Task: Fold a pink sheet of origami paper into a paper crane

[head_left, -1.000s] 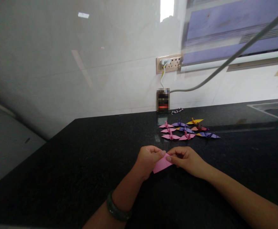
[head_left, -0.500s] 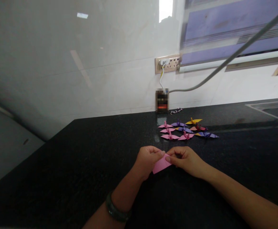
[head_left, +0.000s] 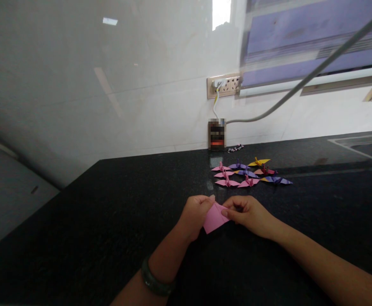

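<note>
A small folded piece of pink origami paper (head_left: 214, 219) is held between my two hands, just above or on the black countertop. My left hand (head_left: 197, 212) pinches its upper left side, with the thumb along the top edge; the other fingers are hidden behind the paper. At the paper's right corner, my right hand (head_left: 251, 215) grips with thumb and forefinger. Crease lines show on the sheet's face. Beyond the hands, several folded paper cranes in pink (head_left: 227, 182), purple (head_left: 276, 180), yellow (head_left: 259, 162) and red (head_left: 268, 171) stand close together.
The black countertop (head_left: 125, 204) runs back to a pale tiled wall (head_left: 157, 114). A blurred-out device (head_left: 217, 135) leans there, with a grey cable (head_left: 278, 104) beside it. A small patterned strip (head_left: 236, 148) lies nearby. A framed recessed panel (head_left: 364, 146) is at the right.
My left thumb has shifted left and up along the paper's edge, uncovering more of the pink sheet. The right hand holds nearly the same place.
</note>
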`<state>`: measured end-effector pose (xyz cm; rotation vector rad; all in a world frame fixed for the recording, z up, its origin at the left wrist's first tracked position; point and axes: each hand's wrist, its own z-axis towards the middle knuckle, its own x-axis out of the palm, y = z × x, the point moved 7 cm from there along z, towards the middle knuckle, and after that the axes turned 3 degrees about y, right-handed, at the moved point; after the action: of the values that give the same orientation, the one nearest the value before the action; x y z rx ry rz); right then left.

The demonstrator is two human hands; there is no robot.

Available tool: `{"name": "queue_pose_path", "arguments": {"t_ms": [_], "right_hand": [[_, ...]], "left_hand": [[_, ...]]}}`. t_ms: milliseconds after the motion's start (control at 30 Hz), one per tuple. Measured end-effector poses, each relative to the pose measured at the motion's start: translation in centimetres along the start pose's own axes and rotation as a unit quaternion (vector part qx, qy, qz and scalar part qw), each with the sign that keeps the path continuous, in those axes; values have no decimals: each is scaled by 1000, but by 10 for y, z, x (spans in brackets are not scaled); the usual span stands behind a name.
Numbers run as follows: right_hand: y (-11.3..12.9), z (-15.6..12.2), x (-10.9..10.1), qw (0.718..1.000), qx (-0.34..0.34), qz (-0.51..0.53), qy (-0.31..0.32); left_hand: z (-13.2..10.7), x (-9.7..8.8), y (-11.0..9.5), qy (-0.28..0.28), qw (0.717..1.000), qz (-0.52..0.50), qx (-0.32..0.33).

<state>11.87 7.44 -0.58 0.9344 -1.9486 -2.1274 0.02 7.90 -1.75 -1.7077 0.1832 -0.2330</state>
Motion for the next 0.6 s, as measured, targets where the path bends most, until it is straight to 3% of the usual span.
{"name": "queue_pose_path", "arguments": {"t_ms": [267,600], "right_hand": [[-3,0,0,1000,-4,-27,-4],[-2,0,-3,1000,5,-1,-6]], "left_hand": [[0,0,-1,-16,999,37,-26],[-2,2,-11,0,999,41,6]]}}
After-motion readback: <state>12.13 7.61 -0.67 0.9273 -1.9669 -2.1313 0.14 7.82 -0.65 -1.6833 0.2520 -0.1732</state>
